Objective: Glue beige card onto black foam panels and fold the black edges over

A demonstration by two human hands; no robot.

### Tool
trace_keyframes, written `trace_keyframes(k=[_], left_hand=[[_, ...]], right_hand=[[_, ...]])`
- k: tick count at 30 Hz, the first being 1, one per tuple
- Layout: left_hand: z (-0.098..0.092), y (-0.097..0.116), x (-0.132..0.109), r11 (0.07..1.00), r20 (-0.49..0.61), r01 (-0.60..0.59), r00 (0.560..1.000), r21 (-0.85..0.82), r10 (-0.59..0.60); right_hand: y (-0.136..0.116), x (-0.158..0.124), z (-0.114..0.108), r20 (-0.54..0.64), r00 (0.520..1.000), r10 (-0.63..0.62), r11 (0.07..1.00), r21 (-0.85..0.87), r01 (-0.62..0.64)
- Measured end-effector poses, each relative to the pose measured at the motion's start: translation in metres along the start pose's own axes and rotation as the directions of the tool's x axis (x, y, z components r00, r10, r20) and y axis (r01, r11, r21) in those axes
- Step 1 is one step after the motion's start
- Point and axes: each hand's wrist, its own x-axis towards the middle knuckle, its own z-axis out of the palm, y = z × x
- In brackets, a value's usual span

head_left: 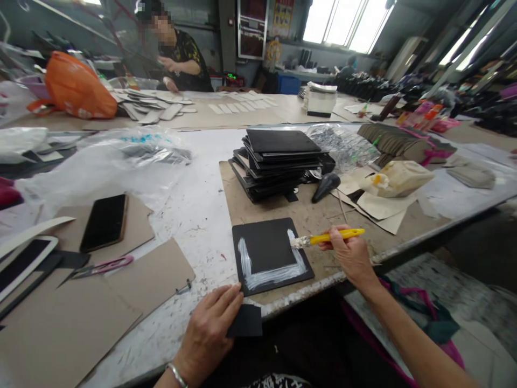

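A flat black panel (271, 248) lies near the table's front edge, with a U-shaped band of white, glue-like coating along its left, front and right sides. My right hand (350, 253) is closed round the yellow handle of a paintbrush (337, 235). The brush's whitish bristles touch the right arm of the band. My left hand (214, 326) rests at the panel's near left corner, fingertips touching its edge. A small black piece (246, 321) sticks out from under its fingers past the table edge; the thumb is hidden.
Behind the panel stands a stack of black panels (283, 143). A dark pointed tool (326, 186) and a cream plastic container (404, 178) lie to the right. At left are a phone (105, 221), pink-handled scissors (109, 265) and grey boards (153, 275). Another person (189, 59) works across the tables.
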Motion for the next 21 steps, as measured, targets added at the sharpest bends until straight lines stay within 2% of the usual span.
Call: trace_keyframes(k=[4, 10, 15, 21], left_hand=[[0.001, 0.0, 0.001, 1.0, -0.01, -0.006, 1.0, -0.003, 0.006], [0.001, -0.001, 0.001, 1.0, -0.005, -0.002, 1.0, 0.002, 0.002], [0.0, 0.0, 0.002, 1.0, -0.016, -0.003, 1.0, 0.014, 0.003], [0.004, -0.01, -0.009, 0.998, -0.002, -0.062, 0.998, -0.012, 0.062]], right_hand=[[-0.003, 0.004, -0.01, 0.04, 0.999, -0.002, 0.991, -0.132, 0.008], [-0.011, 0.006, -0.008, 0.07, 0.997, -0.029, 0.987, -0.155, 0.04], [-0.014, -0.013, -0.024, 0.13, 0.99, 0.055, 0.99, -0.136, -0.037], [-0.026, -0.05, -0.057, 0.033, 0.999, 0.023, 1.0, -0.002, -0.023]])
